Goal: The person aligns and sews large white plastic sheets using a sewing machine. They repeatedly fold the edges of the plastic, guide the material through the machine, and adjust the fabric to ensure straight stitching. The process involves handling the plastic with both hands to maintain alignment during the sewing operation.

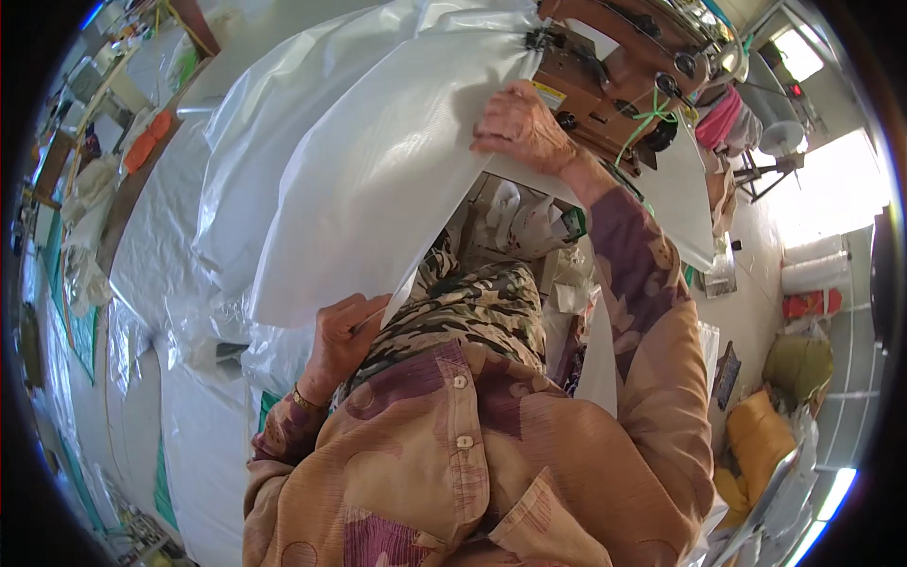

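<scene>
A large white woven plastic sheet point(368, 170) spreads from the brown sewing machine point(578, 77) down toward my lap. At the sheet's lower corner my left hand point(346, 335) is closed, pinching its edge. Higher up, my right hand point(525, 128) has its fingers curled over the edge that runs to the machine, just below the dark needle and presser foot area point(543, 40). Where the sheet meets the needle is too small to make out. My right fingertips are partly hidden by the hand itself.
Light-green cord point(654, 115) hangs at the machine's right end. Below my right forearm lie crumpled bags point(529, 222). More plastic sheeting point(156, 250) covers the left side, beside an orange cloth point(148, 140). Yellow-orange fabric point(759, 435) and an olive bundle point(798, 367) lie at right.
</scene>
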A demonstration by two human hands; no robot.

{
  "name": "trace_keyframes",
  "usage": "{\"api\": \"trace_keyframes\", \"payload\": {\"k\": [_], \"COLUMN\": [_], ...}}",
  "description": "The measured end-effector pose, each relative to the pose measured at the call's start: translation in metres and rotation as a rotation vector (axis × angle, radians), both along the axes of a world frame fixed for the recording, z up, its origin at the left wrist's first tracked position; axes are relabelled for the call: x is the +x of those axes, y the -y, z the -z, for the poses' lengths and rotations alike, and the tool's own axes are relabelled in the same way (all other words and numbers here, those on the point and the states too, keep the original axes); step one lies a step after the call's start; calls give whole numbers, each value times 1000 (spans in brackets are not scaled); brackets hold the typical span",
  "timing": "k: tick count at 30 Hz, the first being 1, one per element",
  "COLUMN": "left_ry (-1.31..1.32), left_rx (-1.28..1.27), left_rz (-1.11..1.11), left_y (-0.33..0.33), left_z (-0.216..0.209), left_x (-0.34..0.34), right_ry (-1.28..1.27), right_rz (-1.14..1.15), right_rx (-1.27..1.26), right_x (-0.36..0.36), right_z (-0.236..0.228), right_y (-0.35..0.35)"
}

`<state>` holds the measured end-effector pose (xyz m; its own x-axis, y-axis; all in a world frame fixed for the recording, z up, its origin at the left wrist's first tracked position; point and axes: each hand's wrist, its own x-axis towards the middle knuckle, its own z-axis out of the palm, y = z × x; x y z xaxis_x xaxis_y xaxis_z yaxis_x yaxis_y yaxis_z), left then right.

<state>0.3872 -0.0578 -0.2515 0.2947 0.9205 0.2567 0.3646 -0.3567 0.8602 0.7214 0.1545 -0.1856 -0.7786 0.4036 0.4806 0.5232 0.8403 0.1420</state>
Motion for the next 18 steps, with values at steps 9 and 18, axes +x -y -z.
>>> {"api": "trace_keyframes", "payload": {"k": [9,18], "left_ry": [-421,-424], "left_rx": [514,551], "left_rz": [257,317], "left_y": [-9,-44], "left_z": [35,26], "left_x": [27,58], "right_ry": [-795,-1249], "right_rz": [670,514], "right_rx": [-104,-391], "right_x": [-17,-20], "right_z": [38,58], "right_y": [9,-3]}}
